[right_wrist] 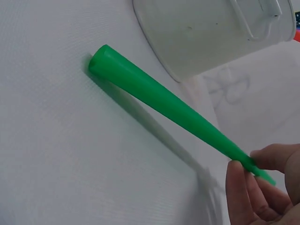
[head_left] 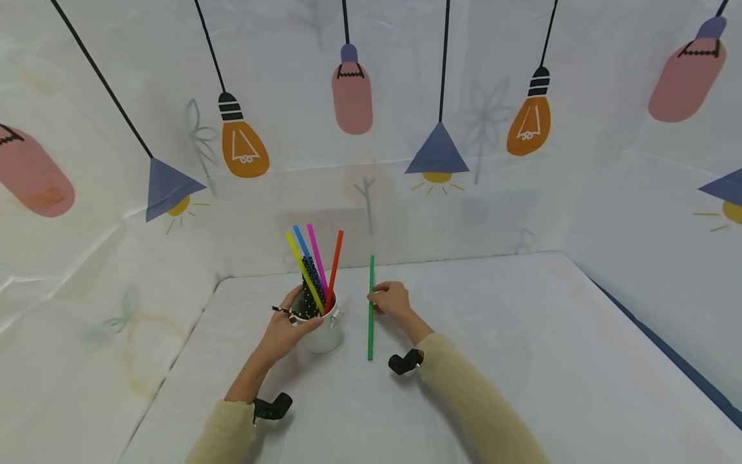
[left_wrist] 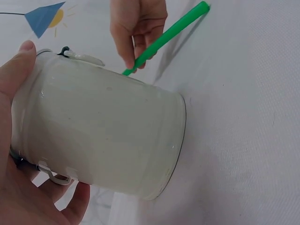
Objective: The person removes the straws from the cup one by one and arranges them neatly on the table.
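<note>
A small white metal bucket (head_left: 323, 336) stands on the white table, with my left hand (head_left: 284, 332) gripping it near the rim, thumb on one side and fingers on the other. Inside it lean a yellow straw (head_left: 304, 270), a blue straw (head_left: 301, 240), a magenta straw (head_left: 316, 258), a red straw (head_left: 334, 270) and something black with white dots (head_left: 310, 299). To the bucket's right, my right hand (head_left: 392, 300) pinches a green straw (head_left: 371, 328) between thumb and fingers. This straw slants, its near end (right_wrist: 101, 63) close to the tabletop.
The white table (head_left: 493, 361) reaches back to a pale wall sheet (head_left: 394, 212) printed with hanging lamps and bulbs. Another sheet (head_left: 87, 309) borders the table's left edge. A dark blue strip (head_left: 655, 341) runs beside the right edge. Black cameras (head_left: 274, 407) sit on both wrists.
</note>
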`<control>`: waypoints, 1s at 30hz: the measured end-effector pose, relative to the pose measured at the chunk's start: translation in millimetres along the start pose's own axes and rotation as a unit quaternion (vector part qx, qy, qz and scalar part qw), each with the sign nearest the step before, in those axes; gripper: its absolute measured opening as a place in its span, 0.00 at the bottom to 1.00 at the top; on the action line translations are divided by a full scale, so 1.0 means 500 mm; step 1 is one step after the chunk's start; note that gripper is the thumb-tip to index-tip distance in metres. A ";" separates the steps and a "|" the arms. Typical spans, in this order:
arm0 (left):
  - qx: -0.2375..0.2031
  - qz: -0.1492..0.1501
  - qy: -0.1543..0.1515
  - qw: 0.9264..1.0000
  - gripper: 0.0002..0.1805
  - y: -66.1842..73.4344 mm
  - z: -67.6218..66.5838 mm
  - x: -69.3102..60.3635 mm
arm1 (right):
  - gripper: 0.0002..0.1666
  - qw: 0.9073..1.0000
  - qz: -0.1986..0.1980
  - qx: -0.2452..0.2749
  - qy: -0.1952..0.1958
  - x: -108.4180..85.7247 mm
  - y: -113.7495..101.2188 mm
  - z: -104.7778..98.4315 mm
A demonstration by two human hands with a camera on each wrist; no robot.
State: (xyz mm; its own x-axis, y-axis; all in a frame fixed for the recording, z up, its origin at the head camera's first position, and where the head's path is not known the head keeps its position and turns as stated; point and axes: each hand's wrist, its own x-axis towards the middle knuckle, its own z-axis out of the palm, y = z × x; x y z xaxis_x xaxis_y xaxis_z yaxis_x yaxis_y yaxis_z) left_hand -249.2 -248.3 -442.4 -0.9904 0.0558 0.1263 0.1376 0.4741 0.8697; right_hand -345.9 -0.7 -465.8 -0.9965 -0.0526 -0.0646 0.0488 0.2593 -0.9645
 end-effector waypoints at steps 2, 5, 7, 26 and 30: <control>-0.003 -0.001 -0.001 1.000 0.49 -0.002 -0.002 0.003 | 0.17 1.000 0.002 -0.013 0.000 -0.001 0.001 0.004; -0.006 -0.003 -0.001 1.000 0.50 -0.006 -0.002 0.006 | 0.19 1.000 0.009 -0.025 -0.001 -0.002 0.004 0.008; -0.001 -0.004 0.000 1.000 0.50 -0.003 -0.002 0.005 | 0.20 1.000 0.015 -0.025 -0.002 -0.002 0.006 0.010; -0.009 0.021 0.016 1.000 0.49 -0.012 0.006 -0.002 | 0.17 0.999 0.028 -0.039 0.009 -0.013 0.017 0.025; -0.010 0.019 0.020 1.000 0.48 -0.010 0.005 -0.002 | 0.17 0.998 0.019 -0.050 0.014 -0.009 0.018 0.030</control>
State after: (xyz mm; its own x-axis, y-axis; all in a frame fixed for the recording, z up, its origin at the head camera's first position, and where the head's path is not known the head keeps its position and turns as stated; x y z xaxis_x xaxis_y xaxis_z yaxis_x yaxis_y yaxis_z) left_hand -249.0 -248.7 -448.1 -0.9831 0.0377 0.1789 0.1764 0.4538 0.8735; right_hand -340.2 -12.4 -477.9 -0.9956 -0.0142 -0.0926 0.0815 0.3553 -0.9312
